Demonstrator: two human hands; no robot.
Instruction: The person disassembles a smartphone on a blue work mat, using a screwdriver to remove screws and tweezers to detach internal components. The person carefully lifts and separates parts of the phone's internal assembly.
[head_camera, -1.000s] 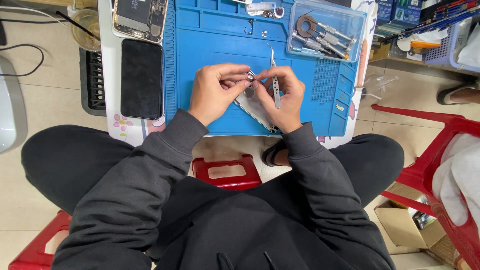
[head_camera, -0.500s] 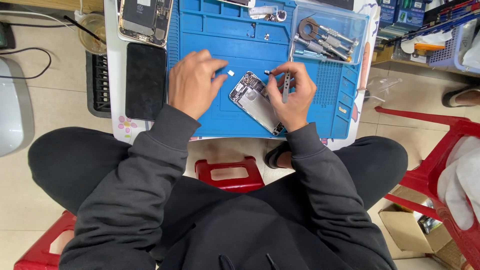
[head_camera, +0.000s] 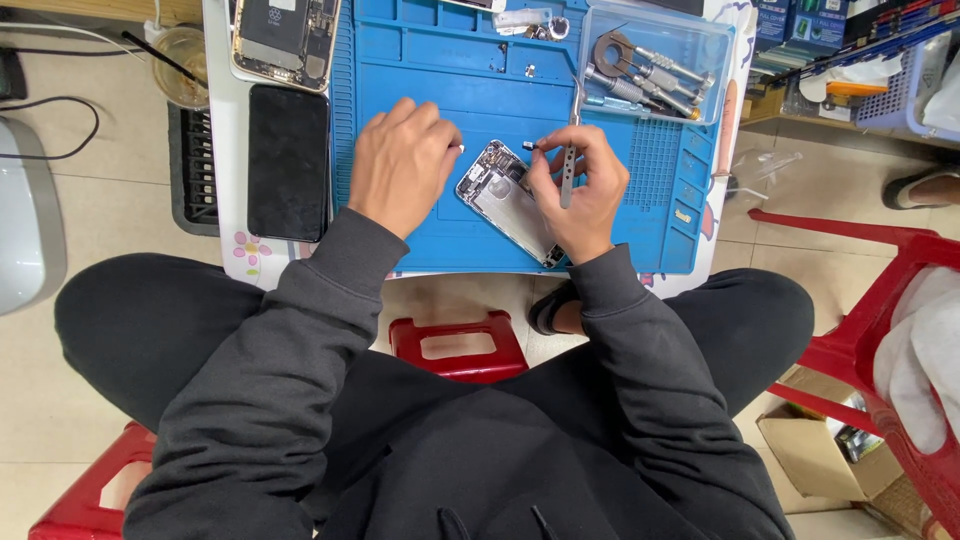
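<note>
An opened phone body (head_camera: 507, 197) lies tilted on a blue work mat (head_camera: 440, 70). My left hand (head_camera: 398, 165) rests curled on the mat just left of the phone, with a tiny pale part at its fingertips. To the phone's right, my right hand (head_camera: 580, 190) grips metal tweezers (head_camera: 570, 150) against the palm, and its fingertips pinch a small dark part (head_camera: 527, 146) above the phone's top edge.
A black phone screen (head_camera: 288, 160) and a second opened phone (head_camera: 285, 40) lie on the table's left side. A clear tray of screwdrivers (head_camera: 650, 60) sits at the mat's top right. Red plastic stools (head_camera: 455, 345) stand below and to the right.
My hands, joined over the mat a second ago, have separated. The left hand dropped onto the mat left of the phone; the right stays above the phone with the tweezers.
</note>
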